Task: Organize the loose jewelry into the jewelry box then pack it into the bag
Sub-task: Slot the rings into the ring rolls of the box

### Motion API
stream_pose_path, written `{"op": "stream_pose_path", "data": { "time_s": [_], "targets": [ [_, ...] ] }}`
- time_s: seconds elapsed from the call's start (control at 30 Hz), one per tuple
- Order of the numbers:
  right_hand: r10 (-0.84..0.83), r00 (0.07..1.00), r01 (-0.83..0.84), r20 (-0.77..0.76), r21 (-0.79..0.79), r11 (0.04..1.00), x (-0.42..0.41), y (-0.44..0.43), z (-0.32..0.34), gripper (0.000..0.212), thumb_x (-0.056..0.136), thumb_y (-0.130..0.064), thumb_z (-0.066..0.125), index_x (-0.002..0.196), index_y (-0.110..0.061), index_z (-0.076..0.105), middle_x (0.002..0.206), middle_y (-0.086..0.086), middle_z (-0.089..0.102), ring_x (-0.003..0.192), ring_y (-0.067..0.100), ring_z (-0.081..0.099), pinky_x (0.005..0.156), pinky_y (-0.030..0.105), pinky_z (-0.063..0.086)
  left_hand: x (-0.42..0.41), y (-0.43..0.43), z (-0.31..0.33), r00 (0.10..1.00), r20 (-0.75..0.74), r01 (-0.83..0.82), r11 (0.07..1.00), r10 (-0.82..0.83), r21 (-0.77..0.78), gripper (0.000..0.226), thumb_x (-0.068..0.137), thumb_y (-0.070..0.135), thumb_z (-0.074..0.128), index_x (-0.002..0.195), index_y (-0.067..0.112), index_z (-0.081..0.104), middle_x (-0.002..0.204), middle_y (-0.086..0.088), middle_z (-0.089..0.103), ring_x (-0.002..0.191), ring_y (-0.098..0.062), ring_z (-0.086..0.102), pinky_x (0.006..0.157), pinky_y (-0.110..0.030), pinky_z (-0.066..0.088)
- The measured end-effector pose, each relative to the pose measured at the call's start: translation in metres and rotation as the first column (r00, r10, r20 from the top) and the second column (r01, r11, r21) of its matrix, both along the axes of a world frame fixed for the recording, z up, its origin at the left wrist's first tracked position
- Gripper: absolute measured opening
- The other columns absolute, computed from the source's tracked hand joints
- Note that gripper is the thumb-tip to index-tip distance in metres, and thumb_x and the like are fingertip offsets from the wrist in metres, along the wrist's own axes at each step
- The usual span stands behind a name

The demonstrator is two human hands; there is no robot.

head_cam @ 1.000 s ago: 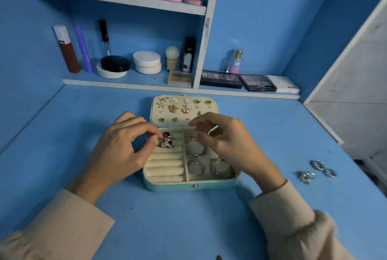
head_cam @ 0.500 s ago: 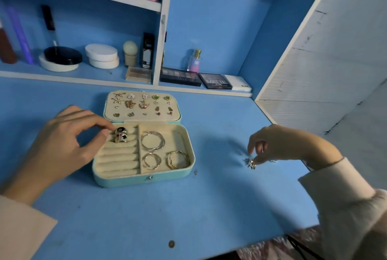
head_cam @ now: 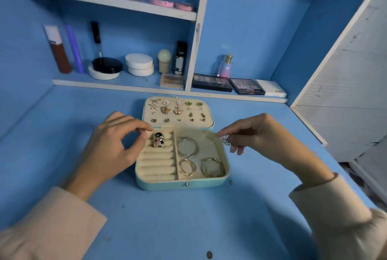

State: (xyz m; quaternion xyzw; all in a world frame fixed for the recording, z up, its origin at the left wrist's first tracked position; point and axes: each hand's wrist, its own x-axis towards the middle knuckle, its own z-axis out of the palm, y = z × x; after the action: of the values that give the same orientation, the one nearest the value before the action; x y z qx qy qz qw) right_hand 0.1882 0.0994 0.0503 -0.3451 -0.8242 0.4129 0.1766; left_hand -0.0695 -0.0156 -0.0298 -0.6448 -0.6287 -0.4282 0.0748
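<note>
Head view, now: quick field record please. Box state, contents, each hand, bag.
jewelry box: open, on blue desk
lid: earrings pinned in rows
left compartment: one ornate ring seated in the top rolls
right compartment: three sets of hoops
left hand: fingertips at box's left rim beside ornate ring; contact unclear
right hand: pinches silver piece at box's right rim
bag: not in view

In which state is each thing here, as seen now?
jewelry box: open, lid laid back.
ornate ring: seated in ring rolls.
hoop earrings: lying in right compartment.
left hand: beside ornate ring, holding nothing.
right hand: pinching silver jewelry piece at box's right edge.
</note>
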Motion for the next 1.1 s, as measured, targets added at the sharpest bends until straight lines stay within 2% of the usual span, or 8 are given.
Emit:
{"op": "stream_pose_path", "data": {
  "time_s": [0.17,0.27,0.47,0.63,0.8,0.93,1.03,1.1],
  "targets": [
    [-0.068,0.903,-0.151,-0.425,-0.461,0.875,-0.058,-0.018,-0.018,0.029,0.08,0.015,0.055,0.095,-0.004,0.071,0.07,0.006,0.065,0.065,0.018,0.064,0.068,0.02,0.052,-0.002,0.002,-0.001,0.997,0.042,-0.072,0.995,0.07,0.07,0.024,0.083,0.025,0.051,0.088,0.014,0.072,0.077,0.017,0.059,0.076,-0.006,0.047,0.071,-0.014,0.039],
    [-0.116,0.847,-0.2,-0.519,-0.513,0.834,-0.08,-0.022,-0.025,0.029,0.069,-0.002,0.066,0.099,-0.003,0.068,0.073,0.004,0.064,0.065,0.018,0.064,0.069,0.022,0.053,-0.004,0.008,-0.005,0.99,0.078,-0.124,0.988,0.117,0.089,0.025,0.082,0.023,0.05,0.09,0.013,0.072,0.077,0.012,0.063,0.076,-0.006,0.047,0.068,-0.016,0.04],
    [-0.056,0.904,-0.077,-0.424,-0.292,0.953,-0.094,-0.031,-0.035,0.015,0.068,-0.01,0.075,0.082,-0.012,0.069,0.076,0.004,0.071,0.072,0.016,0.065,0.07,0.022,0.053,-0.009,0.014,-0.01,0.979,0.137,-0.157,0.986,0.149,0.052,0.03,0.081,0.03,0.046,0.092,0.017,0.072,0.079,0.013,0.065,0.078,-0.008,0.053,0.062,-0.031,0.048],
    [0.03,0.928,-0.092,-0.372,-0.148,0.985,-0.09,-0.034,-0.042,0.021,0.069,-0.023,0.076,0.089,-0.024,0.071,0.083,0.002,0.072,0.081,0.018,0.068,0.082,0.037,0.053,-0.012,0.017,-0.013,0.974,0.14,-0.184,0.982,0.176,0.049,0.029,0.081,0.029,0.046,0.092,0.019,0.071,0.076,0.01,0.067,0.077,-0.007,0.052,0.06,-0.033,0.05],
    [0.202,0.951,-0.157,-0.235,0.197,0.968,-0.09,-0.037,-0.05,0.025,0.074,-0.027,0.074,0.095,-0.04,0.068,0.091,-0.013,0.065,0.082,0.008,0.064,0.073,0.019,0.052,-0.015,0.02,-0.014,0.973,0.142,-0.192,0.98,0.183,0.048,0.03,0.08,0.03,0.046,0.093,0.019,0.071,0.077,0.009,0.067,0.077,-0.012,0.055,0.059,-0.033,0.05],
    [0.211,0.958,-0.139,-0.197,0.324,0.936,-0.09,-0.036,-0.054,0.022,0.073,-0.027,0.072,0.094,-0.033,0.071,0.085,-0.015,0.066,0.078,0.007,0.062,0.072,0.012,0.046,-0.015,0.02,-0.014,0.974,0.137,-0.188,0.981,0.182,0.035,0.029,0.081,0.03,0.046,0.094,0.019,0.07,0.075,0.01,0.065,0.077,-0.012,0.055,0.06,-0.035,0.05],
    [0.232,0.953,-0.171,-0.195,0.284,0.943,-0.088,-0.038,-0.057,0.018,0.073,-0.023,0.072,0.09,-0.025,0.073,0.085,-0.014,0.069,0.078,0.006,0.065,0.073,0.015,0.049,-0.015,0.02,-0.015,0.974,0.134,-0.188,0.982,0.182,0.033,0.028,0.082,0.029,0.046,0.094,0.019,0.07,0.074,0.01,0.064,0.077,-0.011,0.053,0.06,-0.035,0.05],
    [0.238,0.956,-0.169,-0.174,0.337,0.926,-0.088,-0.04,-0.058,0.016,0.07,-0.024,0.074,0.087,-0.026,0.074,0.082,-0.013,0.069,0.077,0.0,0.063,0.072,0.008,0.045,-0.015,0.02,-0.014,0.975,0.133,-0.186,0.982,0.18,0.035,0.028,0.082,0.029,0.046,0.094,0.019,0.07,0.074,0.01,0.064,0.077,-0.011,0.052,0.06,-0.035,0.05]
  ]
}}
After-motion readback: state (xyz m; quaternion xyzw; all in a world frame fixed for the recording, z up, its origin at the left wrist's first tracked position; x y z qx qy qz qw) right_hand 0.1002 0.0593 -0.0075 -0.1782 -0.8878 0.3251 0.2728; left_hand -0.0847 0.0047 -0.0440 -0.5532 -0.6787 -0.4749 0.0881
